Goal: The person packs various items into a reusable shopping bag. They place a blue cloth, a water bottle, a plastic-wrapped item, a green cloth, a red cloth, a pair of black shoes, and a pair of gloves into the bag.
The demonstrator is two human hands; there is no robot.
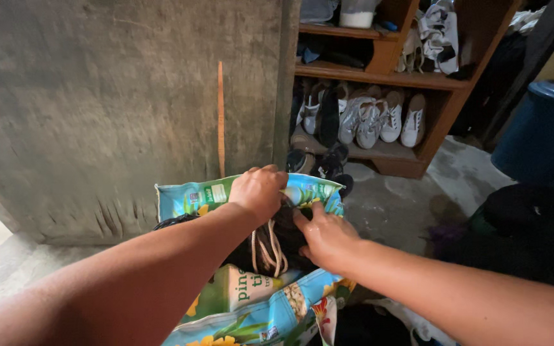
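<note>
Head view: both hands are at the mouth of a colourful printed shopping bag (251, 301) that sits low in front of the person on the concrete floor (392, 205). Left hand (259, 191) is curled into a loose fist over the far rim of the bag, fingers pressed together and closed on the rim edge; exactly what they pinch besides the rim, cannot tell. Right hand (326, 236) is just beside it, at the bag opening, fingers (302, 221) bent and reaching down into the dark contents, thumb up near the rim; whether they actually grip anything is hidden. Pale rope handles (270, 247) hang in a loop between the two hands, over a dark bundle (290, 224) inside the bag. Bag mouth is open, the near side folded towards the camera. Behind the bag: rough grey concrete wall (110, 109) with a thin wooden stick (220, 122) leaning upright against it. To the right, a wooden shoe shelf (411, 80) with several white sneakers (379, 118) standing on end. Far right, a blue barrel (543, 131), well apart from the hands.
</note>
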